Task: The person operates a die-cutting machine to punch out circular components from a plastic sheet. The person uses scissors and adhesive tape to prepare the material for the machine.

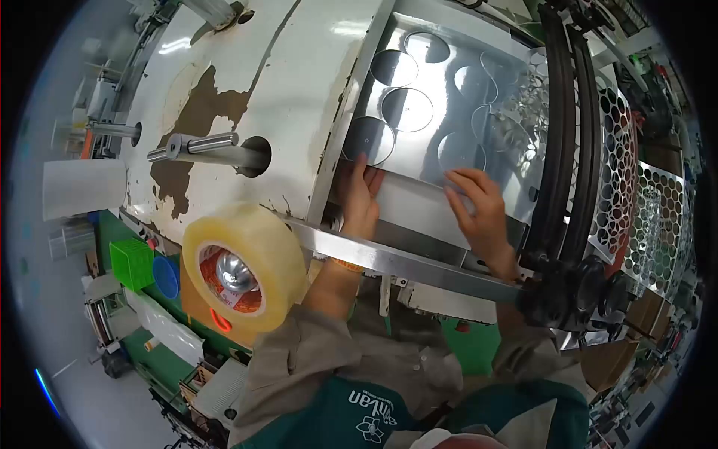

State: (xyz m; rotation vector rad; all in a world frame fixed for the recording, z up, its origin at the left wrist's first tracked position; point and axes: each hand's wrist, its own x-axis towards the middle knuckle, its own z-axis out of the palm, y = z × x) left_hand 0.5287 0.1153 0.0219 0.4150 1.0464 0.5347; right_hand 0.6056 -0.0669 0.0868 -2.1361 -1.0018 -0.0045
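A shiny silver sheet (437, 93) with several round outlines lies in the metal-framed bed of a machine. At its near left corner is my left hand (360, 200), fingers stretched out, one fingertip over the lowest left circle. My right hand (482, 217) is by the sheet's near edge, further right, with thumb and fingers apart and fingertips at the edge. Neither hand visibly closes around anything. A metal rail (389, 256) crosses over my left forearm.
A large roll of clear tape (280, 262) stands left of my forearm. Metal rods (202, 150) rise from the worn white machine top (292, 97). Black rollers (557, 127) border the bed's right side. Perforated sheets (651, 224) are further right. A green basket (131, 263) is at lower left.
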